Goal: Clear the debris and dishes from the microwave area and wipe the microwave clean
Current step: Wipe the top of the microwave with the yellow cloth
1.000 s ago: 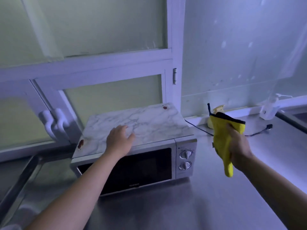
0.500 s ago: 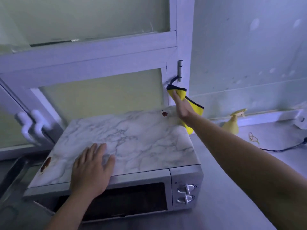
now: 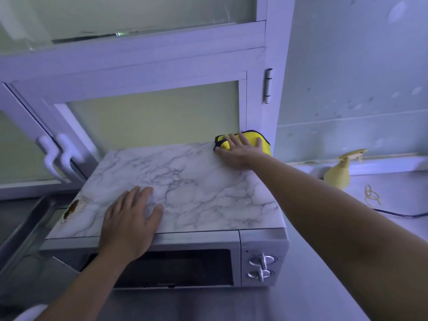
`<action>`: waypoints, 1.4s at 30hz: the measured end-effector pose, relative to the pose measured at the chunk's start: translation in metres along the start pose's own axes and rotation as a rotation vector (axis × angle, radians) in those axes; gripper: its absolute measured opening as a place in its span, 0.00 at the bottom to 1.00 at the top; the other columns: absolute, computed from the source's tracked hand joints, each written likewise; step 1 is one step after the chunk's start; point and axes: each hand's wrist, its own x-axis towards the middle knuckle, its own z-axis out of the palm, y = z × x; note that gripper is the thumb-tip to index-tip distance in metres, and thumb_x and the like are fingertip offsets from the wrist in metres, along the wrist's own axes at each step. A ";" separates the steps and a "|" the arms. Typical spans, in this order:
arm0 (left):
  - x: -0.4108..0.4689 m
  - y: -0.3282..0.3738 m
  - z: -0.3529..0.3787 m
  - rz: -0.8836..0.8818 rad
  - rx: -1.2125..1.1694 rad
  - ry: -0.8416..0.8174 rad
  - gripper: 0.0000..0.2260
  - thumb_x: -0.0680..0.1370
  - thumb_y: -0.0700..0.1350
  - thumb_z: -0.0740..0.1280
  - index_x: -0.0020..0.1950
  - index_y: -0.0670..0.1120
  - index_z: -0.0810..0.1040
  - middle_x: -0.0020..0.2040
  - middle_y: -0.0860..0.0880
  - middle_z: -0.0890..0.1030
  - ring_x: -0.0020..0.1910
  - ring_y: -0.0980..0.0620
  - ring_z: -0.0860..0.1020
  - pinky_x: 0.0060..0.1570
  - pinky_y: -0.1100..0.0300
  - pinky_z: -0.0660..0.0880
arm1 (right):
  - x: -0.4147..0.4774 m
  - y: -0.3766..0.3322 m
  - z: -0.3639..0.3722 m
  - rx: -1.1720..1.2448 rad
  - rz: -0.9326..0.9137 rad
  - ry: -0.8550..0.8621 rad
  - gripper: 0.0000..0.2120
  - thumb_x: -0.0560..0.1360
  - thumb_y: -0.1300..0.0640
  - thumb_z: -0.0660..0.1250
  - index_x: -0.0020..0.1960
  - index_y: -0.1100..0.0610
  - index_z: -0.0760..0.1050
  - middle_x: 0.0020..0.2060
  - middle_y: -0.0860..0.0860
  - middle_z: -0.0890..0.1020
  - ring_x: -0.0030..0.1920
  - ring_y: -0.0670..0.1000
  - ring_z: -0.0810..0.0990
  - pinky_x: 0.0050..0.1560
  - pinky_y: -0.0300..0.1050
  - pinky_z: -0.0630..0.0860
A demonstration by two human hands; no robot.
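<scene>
A silver microwave [image 3: 264, 242] with a marble-patterned top stands on the steel counter. My right hand [image 3: 238, 151] presses a yellow cloth [image 3: 254, 139] flat onto the top's far right corner, fingers spread. My left hand [image 3: 130, 218] rests flat on the top near its front edge. A brown stain [image 3: 71, 208] marks the front left corner of the top. The red spot seen earlier at the far right corner is hidden under the cloth and hand.
A yellow spray bottle [image 3: 338, 173] stands by the wall right of the microwave, with rubber bands [image 3: 371, 196] and a black cable [image 3: 398, 214] on the counter near it. White window frames with handles [image 3: 55, 158] rise behind. A metal tray edge [image 3: 20, 230] lies left.
My right hand carried the yellow cloth from mid-air at the right over to the microwave's far right corner and pressed it down, covering the red spot. The left hand stayed on the top.
</scene>
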 end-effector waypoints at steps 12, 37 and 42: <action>0.003 0.000 0.000 0.007 0.027 -0.032 0.28 0.79 0.65 0.46 0.78 0.57 0.58 0.79 0.51 0.60 0.77 0.48 0.57 0.75 0.49 0.56 | -0.081 0.000 0.022 0.091 0.009 0.001 0.42 0.73 0.23 0.45 0.81 0.41 0.43 0.81 0.41 0.42 0.81 0.48 0.39 0.73 0.70 0.39; -0.004 0.004 -0.010 0.069 -0.035 -0.071 0.30 0.80 0.62 0.44 0.79 0.50 0.56 0.80 0.42 0.57 0.78 0.39 0.54 0.75 0.41 0.51 | -0.274 -0.075 0.080 -0.042 0.179 0.208 0.35 0.79 0.49 0.57 0.81 0.42 0.44 0.81 0.42 0.46 0.81 0.49 0.42 0.76 0.68 0.46; -0.005 0.005 -0.012 0.070 -0.035 -0.060 0.29 0.79 0.61 0.46 0.76 0.49 0.61 0.77 0.41 0.61 0.74 0.39 0.59 0.73 0.42 0.55 | -0.320 -0.091 0.075 0.573 0.161 0.184 0.21 0.79 0.52 0.60 0.71 0.39 0.69 0.69 0.49 0.76 0.72 0.41 0.67 0.72 0.56 0.63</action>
